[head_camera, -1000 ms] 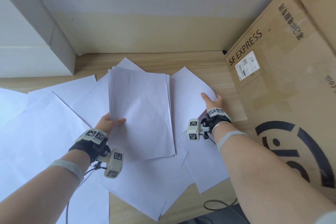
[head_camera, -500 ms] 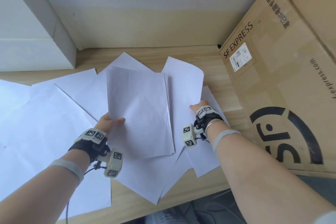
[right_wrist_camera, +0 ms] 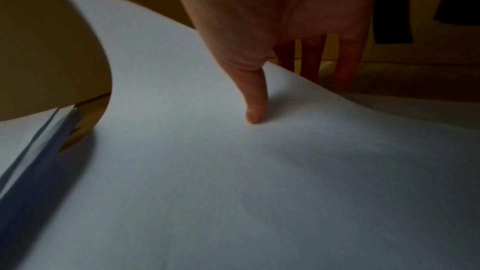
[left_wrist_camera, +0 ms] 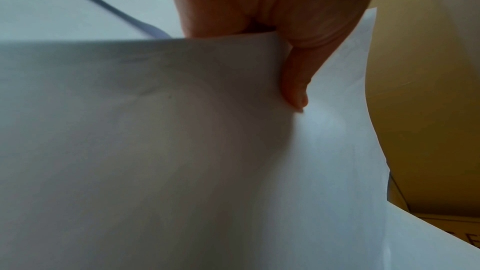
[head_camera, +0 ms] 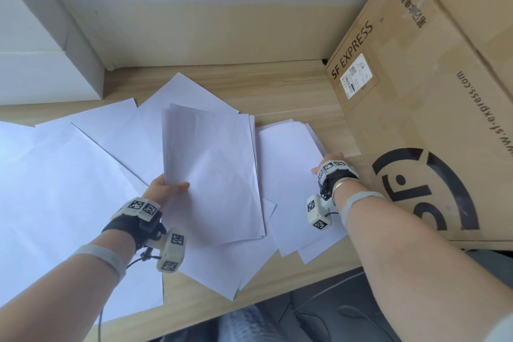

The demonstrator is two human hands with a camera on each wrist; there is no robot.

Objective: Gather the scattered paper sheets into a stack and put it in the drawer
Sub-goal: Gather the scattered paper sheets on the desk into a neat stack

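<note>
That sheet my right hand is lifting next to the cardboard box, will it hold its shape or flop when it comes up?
Likely floppy: the sheet already curls where the right hand pinches its edge. Probably light, since the thumb and fingers alone raise it.

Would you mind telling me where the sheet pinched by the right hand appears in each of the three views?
Head: the sheet lies right of centre, the right hand at its far right corner.
Left wrist: not in it.
Right wrist: it fills the lower frame, thumb on top.
Shared landmark: the cardboard box, brown behind the fingers.

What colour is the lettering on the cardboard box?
Black lettering on the brown cardboard box; the head view shows it best.
</note>
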